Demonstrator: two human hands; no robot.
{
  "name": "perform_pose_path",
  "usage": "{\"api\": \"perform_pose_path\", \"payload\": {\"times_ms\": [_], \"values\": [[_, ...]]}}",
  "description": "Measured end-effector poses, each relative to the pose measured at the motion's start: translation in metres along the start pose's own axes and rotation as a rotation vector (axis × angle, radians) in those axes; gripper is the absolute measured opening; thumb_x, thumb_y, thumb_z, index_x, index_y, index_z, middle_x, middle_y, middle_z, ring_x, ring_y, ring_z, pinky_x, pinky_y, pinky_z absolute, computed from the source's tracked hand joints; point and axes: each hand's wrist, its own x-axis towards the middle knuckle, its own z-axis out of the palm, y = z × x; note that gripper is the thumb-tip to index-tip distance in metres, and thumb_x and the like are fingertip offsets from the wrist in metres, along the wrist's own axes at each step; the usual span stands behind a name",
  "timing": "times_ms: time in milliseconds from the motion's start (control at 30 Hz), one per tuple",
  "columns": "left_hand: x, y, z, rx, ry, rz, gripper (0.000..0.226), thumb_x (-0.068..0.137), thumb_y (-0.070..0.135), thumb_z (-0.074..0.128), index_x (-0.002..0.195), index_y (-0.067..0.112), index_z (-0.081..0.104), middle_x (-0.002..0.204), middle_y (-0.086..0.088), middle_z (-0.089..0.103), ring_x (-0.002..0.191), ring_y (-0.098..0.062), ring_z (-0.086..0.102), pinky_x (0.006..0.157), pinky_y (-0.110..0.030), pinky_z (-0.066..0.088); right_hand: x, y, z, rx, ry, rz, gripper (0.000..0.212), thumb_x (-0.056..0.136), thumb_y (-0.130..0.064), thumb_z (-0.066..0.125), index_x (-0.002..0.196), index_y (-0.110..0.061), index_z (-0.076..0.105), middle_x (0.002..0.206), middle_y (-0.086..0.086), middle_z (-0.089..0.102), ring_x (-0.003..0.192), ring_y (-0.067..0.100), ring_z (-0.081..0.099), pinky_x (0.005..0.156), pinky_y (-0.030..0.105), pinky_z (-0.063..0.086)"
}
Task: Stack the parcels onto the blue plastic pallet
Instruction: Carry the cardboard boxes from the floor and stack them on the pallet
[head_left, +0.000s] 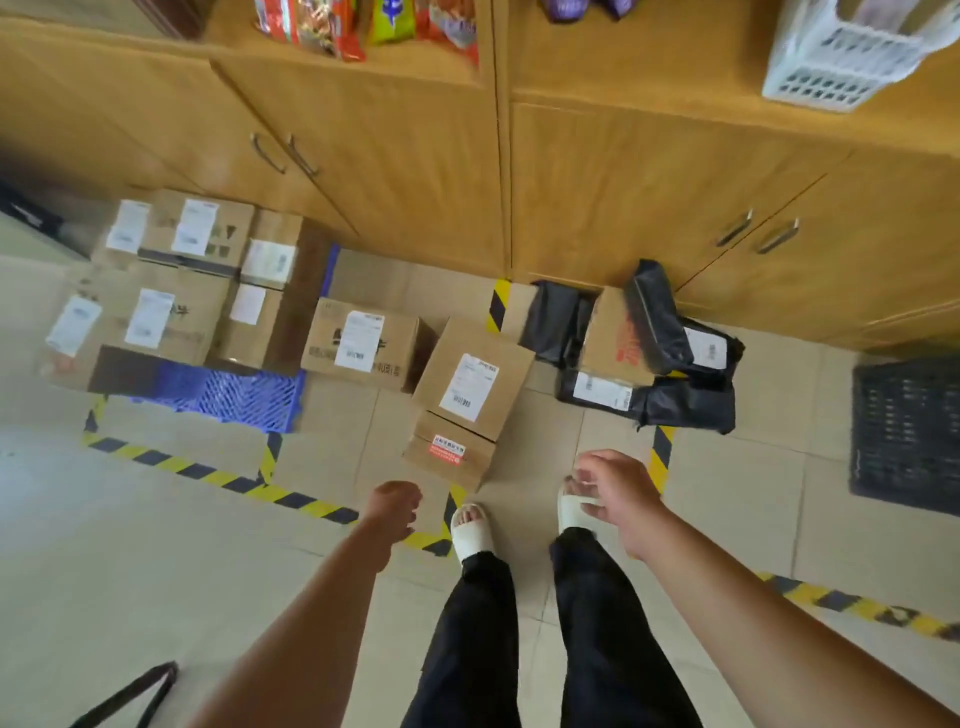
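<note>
The blue plastic pallet lies on the floor at the left with several labelled cardboard parcels stacked on it. On the floor to its right lie a brown box, a tilted box resting on a smaller box with a red label, and several black poly bags. My left hand hangs with loosely curled fingers just below and left of the small box, holding nothing. My right hand hovers empty to the right of that box, fingers loosely bent.
Wooden cabinets line the wall behind the parcels, with snack packets and a white basket on top. Yellow-black tape marks floor zones. A black pallet lies at the right. My feet in white slippers stand right behind the small box.
</note>
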Motion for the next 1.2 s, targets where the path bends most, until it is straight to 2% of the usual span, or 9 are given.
{"api": "perform_pose_path", "payload": {"times_ms": [100, 333, 600, 700, 767, 900, 1033, 1133, 1200], "values": [[0.079, -0.004, 0.009, 0.071, 0.010, 0.002, 0.005, 0.092, 0.004, 0.058, 0.094, 0.007, 0.060, 0.086, -0.013, 0.058, 0.066, -0.021, 0.049, 0.063, -0.027, 0.041, 0.072, 0.018, 0.030, -0.070, 0.010, 0.059, 0.013, 0.093, -0.014, 0.054, 0.098, -0.013, 0.066, 0.097, 0.014, 0.068, 0.088, 0.026, 0.068, 0.068, 0.031, 0.052], [0.240, 0.022, 0.028, 0.213, 0.119, 0.094, 0.050, 0.087, 0.032, 0.063, 0.133, 0.017, 0.050, 0.119, -0.014, 0.063, 0.103, -0.030, 0.060, 0.075, -0.030, 0.045, 0.238, 0.033, 0.115, -0.151, -0.001, 0.135, 0.039, 0.094, -0.028, 0.061, 0.129, -0.016, 0.051, 0.111, 0.011, 0.063, 0.090, 0.027, 0.060, 0.057, 0.029, 0.048], [0.384, 0.049, 0.063, 0.216, 0.145, 0.253, 0.063, 0.090, 0.032, 0.065, 0.144, 0.015, 0.038, 0.133, -0.010, 0.051, 0.096, -0.019, 0.052, 0.071, -0.031, 0.044, 0.358, 0.061, 0.192, 0.054, -0.094, 0.276, 0.058, 0.095, -0.044, 0.058, 0.146, -0.023, 0.041, 0.152, 0.011, 0.041, 0.136, 0.030, 0.042, 0.113, 0.053, 0.032], [0.416, 0.047, 0.069, 0.014, 0.148, 0.264, 0.073, 0.081, 0.022, 0.074, 0.143, 0.016, 0.035, 0.130, -0.010, 0.054, 0.104, -0.023, 0.058, 0.078, -0.036, 0.054, 0.383, 0.064, 0.204, 0.130, -0.161, 0.284, 0.044, 0.095, -0.050, 0.054, 0.130, -0.024, 0.051, 0.116, 0.009, 0.062, 0.103, 0.026, 0.058, 0.092, 0.043, 0.044], [0.422, 0.044, 0.070, -0.006, 0.147, 0.268, 0.080, 0.081, 0.027, 0.075, 0.147, 0.019, 0.031, 0.136, -0.007, 0.049, 0.114, -0.027, 0.057, 0.093, -0.045, 0.054, 0.393, 0.066, 0.209, 0.155, -0.169, 0.287, 0.041, 0.093, -0.055, 0.054, 0.121, -0.026, 0.054, 0.099, 0.006, 0.062, 0.087, 0.024, 0.057, 0.074, 0.039, 0.043], [0.398, 0.039, 0.072, 0.097, 0.137, 0.356, 0.079, 0.085, 0.035, 0.071, 0.150, 0.022, 0.028, 0.145, -0.004, 0.041, 0.125, -0.026, 0.050, 0.101, -0.043, 0.048, 0.383, 0.058, 0.200, 0.135, -0.096, 0.225, 0.075, 0.070, -0.063, 0.066, 0.138, -0.038, 0.046, 0.135, 0.003, 0.056, 0.121, 0.034, 0.052, 0.099, 0.063, 0.039], [0.327, 0.036, 0.067, 0.015, 0.085, 0.481, 0.062, 0.089, 0.043, 0.065, 0.140, 0.026, 0.034, 0.130, 0.001, 0.054, 0.104, -0.017, 0.062, 0.087, -0.037, 0.055, 0.335, 0.028, 0.162, 0.089, 0.018, 0.121, 0.103, 0.050, -0.070, 0.070, 0.145, -0.048, 0.035, 0.149, -0.006, 0.047, 0.131, 0.030, 0.047, 0.105, 0.064, 0.032], [0.244, 0.036, 0.047, -0.140, 0.043, 0.520, 0.040, 0.097, 0.038, 0.056, 0.131, 0.027, 0.039, 0.125, 0.006, 0.058, 0.083, -0.004, 0.060, 0.068, -0.022, 0.049, 0.259, -0.004, 0.131, 0.049, 0.051, 0.008, 0.095, 0.055, -0.071, 0.066, 0.143, -0.048, 0.040, 0.147, -0.011, 0.049, 0.133, 0.025, 0.046, 0.104, 0.060, 0.033], [0.179, 0.036, 0.025, -0.287, -0.006, 0.522, 0.033, 0.098, 0.032, 0.055, 0.128, 0.026, 0.041, 0.130, 0.002, 0.059, 0.095, -0.010, 0.063, 0.077, -0.023, 0.052, 0.193, -0.026, 0.113, 0.024, 0.061, -0.055, 0.068, 0.069, -0.063, 0.064, 0.133, -0.040, 0.055, 0.133, -0.011, 0.062, 0.121, 0.019, 0.056, 0.093, 0.046, 0.042]]}}
